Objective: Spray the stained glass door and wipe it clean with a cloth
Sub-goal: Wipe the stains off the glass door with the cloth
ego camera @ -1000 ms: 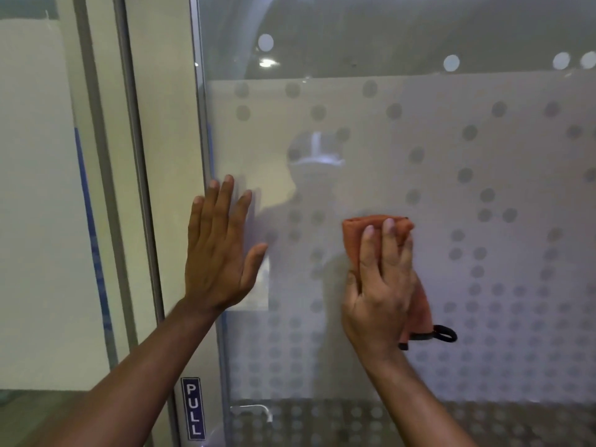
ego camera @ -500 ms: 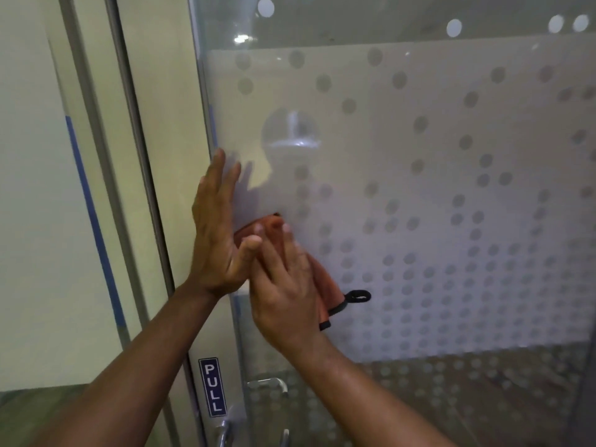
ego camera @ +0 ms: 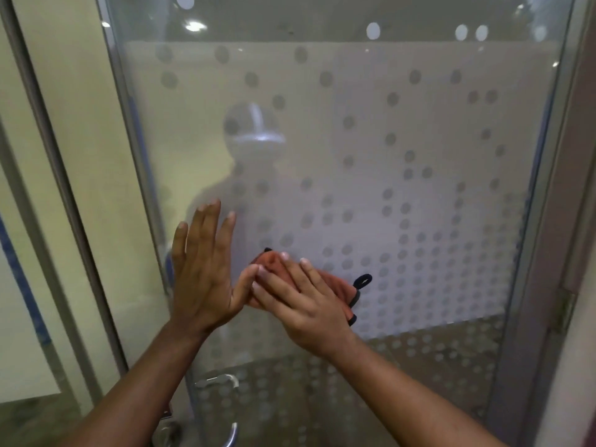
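Note:
The glass door [ego camera: 371, 156] fills the view, frosted with a pattern of grey dots. My right hand [ego camera: 303, 304] presses an orange cloth [ego camera: 335, 285] flat against the glass at mid height, fingers spread over it. The cloth's black loop [ego camera: 362, 280] sticks out to the right. My left hand [ego camera: 203, 269] is flat and open on the glass just left of the cloth, its thumb touching my right fingers. No spray bottle is in view.
A metal door handle [ego camera: 222, 380] and lock [ego camera: 167, 430] sit low on the door's left edge. A metal frame post [ego camera: 64, 188] and a cream wall panel lie to the left. On the right stands the door frame with a hinge [ego camera: 566, 308].
My right hand slid the cloth from the middle of the glass leftward to meet my left hand, and it stays there now. The view has shifted, showing more of the door's right side.

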`<state>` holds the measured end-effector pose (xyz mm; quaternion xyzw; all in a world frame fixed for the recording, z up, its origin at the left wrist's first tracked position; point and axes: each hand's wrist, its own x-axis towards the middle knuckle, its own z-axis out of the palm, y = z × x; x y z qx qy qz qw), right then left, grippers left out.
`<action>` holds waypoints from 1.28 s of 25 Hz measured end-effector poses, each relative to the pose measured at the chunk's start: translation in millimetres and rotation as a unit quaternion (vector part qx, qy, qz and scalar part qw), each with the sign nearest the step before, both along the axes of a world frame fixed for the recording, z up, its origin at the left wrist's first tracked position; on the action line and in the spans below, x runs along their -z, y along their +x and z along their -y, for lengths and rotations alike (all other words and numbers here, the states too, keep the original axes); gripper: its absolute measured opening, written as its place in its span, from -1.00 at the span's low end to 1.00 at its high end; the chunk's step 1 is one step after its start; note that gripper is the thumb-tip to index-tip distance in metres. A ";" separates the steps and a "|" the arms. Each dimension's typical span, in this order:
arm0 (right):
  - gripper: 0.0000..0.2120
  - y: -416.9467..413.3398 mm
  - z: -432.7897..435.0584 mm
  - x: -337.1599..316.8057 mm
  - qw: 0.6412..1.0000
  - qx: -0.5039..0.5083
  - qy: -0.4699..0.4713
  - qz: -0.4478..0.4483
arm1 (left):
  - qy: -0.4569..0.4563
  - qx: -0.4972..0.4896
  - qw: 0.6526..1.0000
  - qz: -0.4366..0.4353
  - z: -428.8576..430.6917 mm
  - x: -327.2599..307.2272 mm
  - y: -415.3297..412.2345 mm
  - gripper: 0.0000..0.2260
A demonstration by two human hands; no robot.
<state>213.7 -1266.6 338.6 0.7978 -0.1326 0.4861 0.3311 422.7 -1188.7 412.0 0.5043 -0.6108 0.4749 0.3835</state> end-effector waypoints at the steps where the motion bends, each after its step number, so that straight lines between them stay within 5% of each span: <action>1: -0.43 -19.5 9.1 -1.2 1.000 0.016 -0.004 0.015 | 0.002 -0.009 1.000 0.000 5.1 2.7 -7.9 -0.27; 11: -0.41 -239.4 97.8 -37.6 0.957 0.142 0.044 0.248 | -0.037 -0.066 0.997 0.034 43.0 -5.8 -72.3 -0.26; 20: -0.36 -258.4 101.3 -9.4 0.865 0.115 0.185 0.453 | -0.034 -0.086 0.996 0.018 56.7 -8.1 -79.3 -0.25; 23: -0.37 -239.0 96.5 15.8 0.859 0.112 0.191 0.461 | -0.038 -0.083 0.996 0.014 59.6 -6.8 -78.4 -0.26; 32: -0.50 -145.4 59.0 63.6 0.918 0.085 0.185 0.340 | -0.042 -0.057 0.997 0.015 62.4 -5.7 -76.4 -0.26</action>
